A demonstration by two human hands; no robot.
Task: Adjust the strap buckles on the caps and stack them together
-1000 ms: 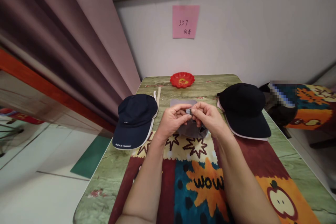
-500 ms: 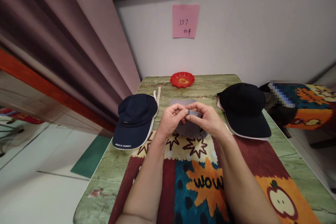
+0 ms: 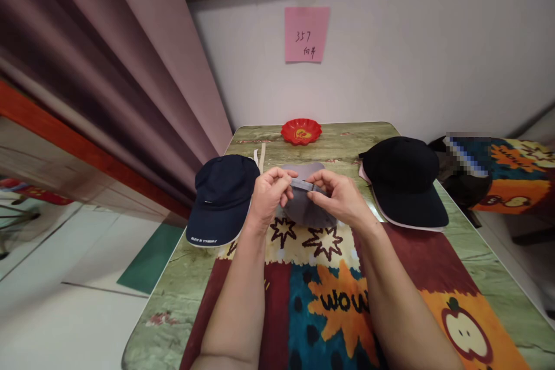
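A grey cap (image 3: 312, 213) lies at the middle of the table, with its brim toward the far side. My left hand (image 3: 269, 192) pinches one end of the cap's grey back strap (image 3: 300, 184). My right hand (image 3: 339, 192) grips the strap at its other side, thumb below and fingers above. The strap stretches taut between both hands, over the cap's opening. My fingers hide parts of the cap and the strap's fastening.
A navy cap (image 3: 225, 196) with loose pale straps sits to the left, a black cap (image 3: 403, 182) to the right. A red scalloped dish (image 3: 301, 131) stands at the far edge. A patterned cloth (image 3: 321, 324) covers the table's near part.
My left hand has moved left, drawing away from my right hand. More of the strap now shows between them. The other caps and the dish have stayed put.
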